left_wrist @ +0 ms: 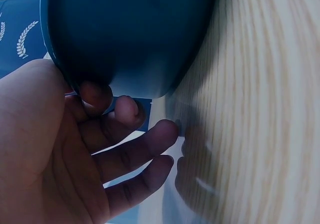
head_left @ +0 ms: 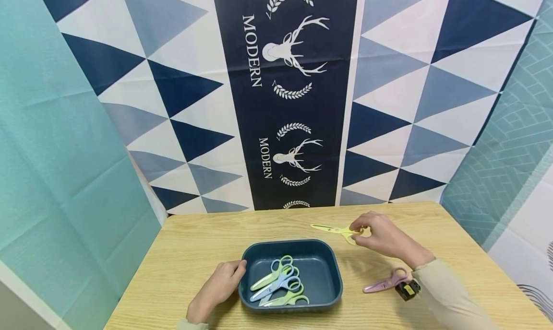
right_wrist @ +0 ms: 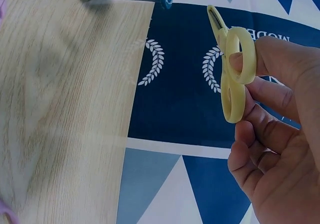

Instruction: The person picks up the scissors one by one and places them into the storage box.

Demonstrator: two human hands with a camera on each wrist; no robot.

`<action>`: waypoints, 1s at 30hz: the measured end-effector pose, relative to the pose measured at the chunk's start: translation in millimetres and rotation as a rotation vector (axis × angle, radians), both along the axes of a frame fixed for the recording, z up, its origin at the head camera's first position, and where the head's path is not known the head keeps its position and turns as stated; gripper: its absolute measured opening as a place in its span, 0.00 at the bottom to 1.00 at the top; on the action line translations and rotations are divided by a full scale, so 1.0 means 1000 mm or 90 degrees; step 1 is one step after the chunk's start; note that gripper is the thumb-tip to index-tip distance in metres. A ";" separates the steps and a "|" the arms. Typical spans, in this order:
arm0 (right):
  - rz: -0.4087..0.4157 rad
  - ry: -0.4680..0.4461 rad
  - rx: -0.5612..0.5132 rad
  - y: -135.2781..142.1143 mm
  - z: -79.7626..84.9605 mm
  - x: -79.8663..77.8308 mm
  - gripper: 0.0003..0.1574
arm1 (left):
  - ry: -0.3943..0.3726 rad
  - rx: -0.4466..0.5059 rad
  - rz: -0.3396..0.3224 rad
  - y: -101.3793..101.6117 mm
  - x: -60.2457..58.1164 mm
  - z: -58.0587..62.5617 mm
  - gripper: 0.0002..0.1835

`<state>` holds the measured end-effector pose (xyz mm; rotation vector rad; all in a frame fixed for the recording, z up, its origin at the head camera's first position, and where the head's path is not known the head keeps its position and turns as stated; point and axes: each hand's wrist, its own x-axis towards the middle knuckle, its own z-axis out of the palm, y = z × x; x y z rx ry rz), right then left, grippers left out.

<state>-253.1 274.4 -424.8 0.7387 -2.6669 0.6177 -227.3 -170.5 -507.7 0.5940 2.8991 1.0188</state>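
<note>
Yellow scissors (head_left: 334,229) are held by one handle ring in my right hand (head_left: 380,233), above the table to the right of the bin. Their blades point left in the head view, and in the right wrist view the thumb and a finger pinch the ring. My left hand (head_left: 222,283) grips the left rim of a dark blue bin (head_left: 319,272), with its lower fingers spread loosely beside the wall. Inside the bin lie blue scissors (head_left: 278,286), partly over green scissors (head_left: 264,281) and another green pair (head_left: 282,300).
Pink scissors (head_left: 384,285) lie on the wooden table (head_left: 181,253) below the right forearm. A small black and yellow object (head_left: 407,289) touches their handles, partly hidden by the sleeve. Patterned cloth (head_left: 285,109) hangs behind the table's back edge.
</note>
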 end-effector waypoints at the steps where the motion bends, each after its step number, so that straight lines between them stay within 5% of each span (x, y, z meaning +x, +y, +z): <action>1: 0.002 -0.002 0.001 -0.001 0.000 0.000 0.08 | 0.000 0.000 -0.001 0.000 0.000 0.000 0.24; 19: 0.032 0.019 -0.022 -0.021 -0.003 -0.006 0.08 | 0.014 -0.010 0.005 0.000 -0.002 0.000 0.24; 30: 0.066 -0.023 -0.006 -0.036 0.002 -0.008 0.07 | 0.006 -0.001 -0.001 0.000 -0.001 -0.001 0.24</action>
